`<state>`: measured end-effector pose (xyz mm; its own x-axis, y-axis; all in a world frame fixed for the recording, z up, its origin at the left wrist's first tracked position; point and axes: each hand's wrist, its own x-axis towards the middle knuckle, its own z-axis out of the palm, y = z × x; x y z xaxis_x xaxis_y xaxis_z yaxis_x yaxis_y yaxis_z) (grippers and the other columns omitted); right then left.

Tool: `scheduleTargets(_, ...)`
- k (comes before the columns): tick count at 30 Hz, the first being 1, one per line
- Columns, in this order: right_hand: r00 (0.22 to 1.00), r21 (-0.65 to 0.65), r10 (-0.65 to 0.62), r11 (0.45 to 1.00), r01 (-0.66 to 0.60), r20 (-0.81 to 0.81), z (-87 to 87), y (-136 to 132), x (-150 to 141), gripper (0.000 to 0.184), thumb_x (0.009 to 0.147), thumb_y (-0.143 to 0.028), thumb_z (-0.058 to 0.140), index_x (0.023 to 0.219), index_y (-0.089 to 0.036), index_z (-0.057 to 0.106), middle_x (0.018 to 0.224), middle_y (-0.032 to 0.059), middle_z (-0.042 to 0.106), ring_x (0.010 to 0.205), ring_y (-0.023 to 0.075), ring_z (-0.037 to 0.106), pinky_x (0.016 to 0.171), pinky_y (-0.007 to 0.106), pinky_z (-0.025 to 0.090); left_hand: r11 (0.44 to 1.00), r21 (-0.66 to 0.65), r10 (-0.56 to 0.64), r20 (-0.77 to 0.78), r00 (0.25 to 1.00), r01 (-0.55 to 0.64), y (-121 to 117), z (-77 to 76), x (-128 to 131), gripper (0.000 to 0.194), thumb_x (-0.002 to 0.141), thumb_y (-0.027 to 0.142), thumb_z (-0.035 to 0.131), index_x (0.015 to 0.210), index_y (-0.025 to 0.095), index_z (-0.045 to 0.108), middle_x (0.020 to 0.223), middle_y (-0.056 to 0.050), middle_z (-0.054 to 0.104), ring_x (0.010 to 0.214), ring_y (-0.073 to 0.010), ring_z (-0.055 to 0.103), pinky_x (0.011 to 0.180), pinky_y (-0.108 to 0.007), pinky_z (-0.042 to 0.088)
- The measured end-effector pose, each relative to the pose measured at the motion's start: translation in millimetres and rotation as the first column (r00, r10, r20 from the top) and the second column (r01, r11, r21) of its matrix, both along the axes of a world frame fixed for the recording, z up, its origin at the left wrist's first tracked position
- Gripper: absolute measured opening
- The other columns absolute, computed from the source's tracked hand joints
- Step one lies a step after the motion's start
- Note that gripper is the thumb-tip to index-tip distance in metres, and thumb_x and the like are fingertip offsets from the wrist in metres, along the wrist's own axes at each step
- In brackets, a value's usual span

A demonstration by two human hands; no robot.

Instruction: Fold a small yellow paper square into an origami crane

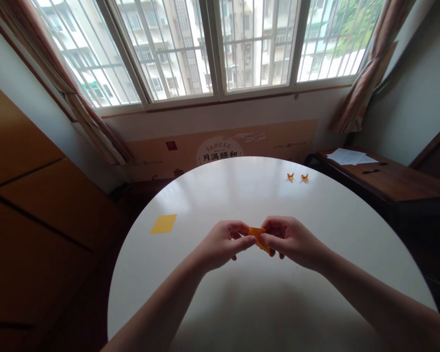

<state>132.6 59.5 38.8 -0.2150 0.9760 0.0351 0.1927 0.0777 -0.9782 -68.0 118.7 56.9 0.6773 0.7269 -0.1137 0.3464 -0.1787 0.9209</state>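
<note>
Between my two hands is a small folded piece of orange-yellow paper (258, 235), held up over the white round table (220, 303). My left hand (231, 240) pinches its left edge between thumb and fingers. On the other side, my right hand (284, 237) grips the right part, its thumb lying on the front face. Fingers cover some of the paper, so its full folded shape is hidden. A flat yellow paper square (164, 224) lies on the table to the left of my hands.
Two small folded paper birds (290, 177) stand side by side toward the table's far right. Beyond the edge at right, a dark wooden desk (407, 181) bears white papers (352, 156) and a dark pen-like object. A printed cardboard panel (289, 137) leans below the barred window.
</note>
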Motion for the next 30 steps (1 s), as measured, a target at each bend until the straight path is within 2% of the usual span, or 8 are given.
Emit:
scheduleTargets(5, 1.000, 0.019, 0.023, 1.000, -0.022, -0.012, -0.8, 0, 0, 0.025, 0.091, -0.040, 0.061, 0.090, -0.015, 0.066, 0.074, 0.0033, 0.066, 0.061, 0.0139, 0.064, 0.043, 0.019, 0.046, 0.992, 0.006, 0.122, 0.054, 0.991, -0.122, -1, -5.9, 5, 0.027, 0.080, 0.040, 0.068, 0.077, 0.012, 0.068, 0.062, 0.000, 0.059, 0.053, -0.0107, 0.052, 0.045, -0.020, 0.044)
scheduleTargets(12, 1.000, 0.022, 0.006, 1.000, -0.005, -0.030, -4.5, 3, -1, 0.024, 0.086, -0.039, 0.070, 0.091, -0.016, 0.064, 0.081, 0.0027, 0.066, 0.067, 0.0146, 0.065, 0.043, 0.018, 0.047, 0.961, -0.123, 0.269, 0.199, 0.942, -0.248, -4, -8.7, 12, 0.029, 0.075, 0.041, 0.071, 0.072, 0.013, 0.066, 0.059, 0.001, 0.055, 0.056, -0.0108, 0.051, 0.044, -0.018, 0.041)
scheduleTargets(20, 0.988, -0.001, -0.067, 0.998, 0.067, -0.140, -8.1, 8, -1, 0.022, 0.085, -0.037, 0.069, 0.091, -0.016, 0.068, 0.075, 0.0020, 0.064, 0.060, 0.0127, 0.059, 0.040, 0.018, 0.045, 0.972, -0.148, 0.204, 0.167, 0.965, -0.180, -6, -10.5, 14, 0.030, 0.074, 0.042, 0.068, 0.074, 0.012, 0.070, 0.062, 0.000, 0.056, 0.056, -0.0109, 0.051, 0.045, -0.019, 0.041)
scheduleTargets(24, 0.987, 0.005, -0.068, 0.998, 0.069, -0.143, -8.3, 7, -1, 0.021, 0.086, -0.037, 0.068, 0.086, -0.016, 0.067, 0.071, 0.0009, 0.062, 0.056, 0.0113, 0.055, 0.038, 0.017, 0.044, 0.987, -0.094, 0.142, 0.144, 0.979, -0.129, -6, -11.8, 13, 0.030, 0.077, 0.042, 0.067, 0.081, 0.012, 0.071, 0.067, -0.002, 0.061, 0.059, -0.0116, 0.053, 0.046, -0.020, 0.042)
scheduleTargets(30, 0.997, 0.073, -0.079, 0.994, 0.080, -0.022, -11.8, 5, -4, 0.022, 0.088, -0.037, 0.064, 0.081, -0.016, 0.065, 0.071, 0.0015, 0.062, 0.054, 0.0114, 0.053, 0.039, 0.020, 0.043, 0.975, -0.064, 0.223, 0.213, 0.951, -0.214, -5, -15.3, 15, 0.024, 0.074, 0.035, 0.068, 0.081, 0.012, 0.067, 0.070, -0.004, 0.064, 0.059, -0.0125, 0.054, 0.047, -0.021, 0.044)
